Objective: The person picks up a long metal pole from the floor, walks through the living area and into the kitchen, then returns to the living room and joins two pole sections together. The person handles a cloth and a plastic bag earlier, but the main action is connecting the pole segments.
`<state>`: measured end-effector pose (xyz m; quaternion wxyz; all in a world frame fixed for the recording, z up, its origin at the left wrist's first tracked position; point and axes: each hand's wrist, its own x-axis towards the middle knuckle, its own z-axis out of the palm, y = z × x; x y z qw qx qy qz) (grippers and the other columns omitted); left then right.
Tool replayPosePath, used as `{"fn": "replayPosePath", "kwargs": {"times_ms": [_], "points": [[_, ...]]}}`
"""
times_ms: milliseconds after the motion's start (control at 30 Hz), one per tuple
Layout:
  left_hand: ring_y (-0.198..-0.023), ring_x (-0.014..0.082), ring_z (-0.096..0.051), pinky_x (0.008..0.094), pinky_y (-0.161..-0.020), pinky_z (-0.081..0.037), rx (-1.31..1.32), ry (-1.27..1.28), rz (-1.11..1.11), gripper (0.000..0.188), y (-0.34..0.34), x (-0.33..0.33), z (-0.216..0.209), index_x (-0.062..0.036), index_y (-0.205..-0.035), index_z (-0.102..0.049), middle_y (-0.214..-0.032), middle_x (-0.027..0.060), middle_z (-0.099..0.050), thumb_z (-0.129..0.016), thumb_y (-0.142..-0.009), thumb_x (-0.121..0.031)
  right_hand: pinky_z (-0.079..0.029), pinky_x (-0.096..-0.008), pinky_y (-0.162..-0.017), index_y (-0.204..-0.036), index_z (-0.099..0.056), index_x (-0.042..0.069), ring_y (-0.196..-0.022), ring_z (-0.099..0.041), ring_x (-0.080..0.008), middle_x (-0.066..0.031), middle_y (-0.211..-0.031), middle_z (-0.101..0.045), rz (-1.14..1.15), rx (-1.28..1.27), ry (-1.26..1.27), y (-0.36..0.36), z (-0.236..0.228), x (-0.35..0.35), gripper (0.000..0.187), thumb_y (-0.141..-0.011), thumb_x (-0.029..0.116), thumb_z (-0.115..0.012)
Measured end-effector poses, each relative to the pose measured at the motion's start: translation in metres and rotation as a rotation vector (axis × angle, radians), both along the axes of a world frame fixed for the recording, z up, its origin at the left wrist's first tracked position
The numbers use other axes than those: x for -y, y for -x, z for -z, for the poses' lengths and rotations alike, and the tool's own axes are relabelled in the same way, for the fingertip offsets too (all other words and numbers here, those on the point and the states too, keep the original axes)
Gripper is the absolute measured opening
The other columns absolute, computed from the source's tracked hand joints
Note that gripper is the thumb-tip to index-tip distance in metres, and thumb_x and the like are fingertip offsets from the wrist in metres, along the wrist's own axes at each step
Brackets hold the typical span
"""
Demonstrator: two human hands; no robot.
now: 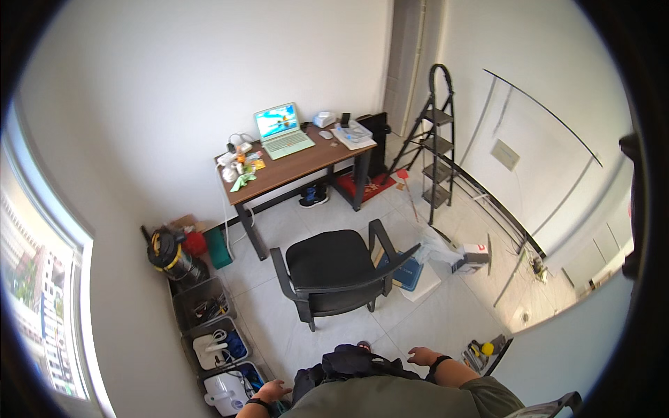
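My left hand (pixel 274 391) hangs low at my left side with its fingers loosely stretched, holding nothing. Closest to it is a grey plastic bin with a white appliance (pixel 227 393) and blue items inside. At my right side, my right hand (pixel 421 356) is also bare, its fingers extended and slightly apart. A black office chair (pixel 330 261) stands in front of me, out of contact with either hand. Beyond it, an open pale green laptop (pixel 283 131) with a lit screen rests on a brown desk (pixel 279 177).
More grey bins (pixel 182 311) line the left wall by a black-and-yellow canister vacuum (pixel 171 256). A black stepladder (pixel 437 143) stands at the far right. On the floor lie a blue flat case (pixel 410 270), a box (pixel 472 258) and tools (pixel 479 353).
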<state>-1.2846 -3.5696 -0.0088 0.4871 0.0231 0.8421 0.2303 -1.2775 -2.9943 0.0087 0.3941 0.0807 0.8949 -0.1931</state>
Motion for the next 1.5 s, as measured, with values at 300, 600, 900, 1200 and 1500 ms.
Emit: {"fn": "replayPosePath", "kwargs": {"times_ms": [300,600,900,1200,1500], "points": [[-0.104,0.0305,-0.060,0.0372,-0.090,-0.047,-0.180,-0.101,0.086,0.065,0.049,-0.026,0.022,-0.0036,-0.124,-0.053,-0.109,0.0133,-0.065,-0.059,-0.082,-0.053,-0.044,-0.0397,-0.095,-0.120,-0.060,0.008,-0.112,-0.055,-0.0341,-0.0185,-0.116,-0.061,0.146,0.144,-0.022,-0.104,0.000,0.005,0.056,-0.076,0.043,-0.065],[-0.109,0.0316,-0.057,0.0369,-0.094,-0.044,-0.047,0.021,0.250,0.066,0.019,-0.040,0.022,-0.0070,-0.125,-0.054,-0.116,0.0152,-0.063,-0.060,-0.080,-0.054,-0.052,-0.0325,-0.078,-0.120,-0.057,0.001,-0.085,-0.068,-0.0216,-0.0137,-0.090,-0.070,0.250,-0.039,0.053,-0.101,0.029,-0.030,0.053,-0.078,0.032,-0.067],[-0.114,0.0327,-0.054,0.0387,-0.097,-0.042,-0.043,0.059,0.244,0.056,0.004,-0.130,0.013,-0.0101,-0.124,-0.056,-0.121,0.0154,-0.059,-0.059,-0.082,-0.047,-0.048,-0.0383,-0.089,-0.117,-0.061,0.005,-0.100,-0.062,-0.0319,-0.0188,-0.101,-0.067,0.400,0.004,0.179,-0.121,0.064,-0.114,0.053,-0.077,0.039,-0.066],[-0.105,0.0356,-0.059,0.0430,-0.087,-0.047,-0.218,-0.066,0.410,0.031,0.027,-0.254,0.020,-0.0078,-0.112,-0.059,-0.112,0.0185,-0.062,-0.052,-0.084,-0.021,-0.053,-0.0323,-0.074,-0.114,-0.061,0.000,-0.082,-0.068,-0.0210,-0.0131,-0.088,-0.070,0.353,0.050,0.074,-0.166,0.078,-0.214,0.051,-0.077,0.034,-0.070],[-0.100,0.0355,-0.060,0.0421,-0.084,-0.048,-0.265,-0.082,0.476,0.028,0.066,-0.275,-0.002,-0.0072,-0.109,-0.058,-0.106,0.0181,-0.064,-0.052,-0.084,-0.020,-0.051,-0.0354,-0.082,-0.111,-0.064,0.004,-0.088,-0.067,-0.0279,-0.0148,-0.092,-0.069,0.715,0.029,0.192,-0.162,0.084,-0.224,0.047,-0.077,0.036,-0.066]]}}
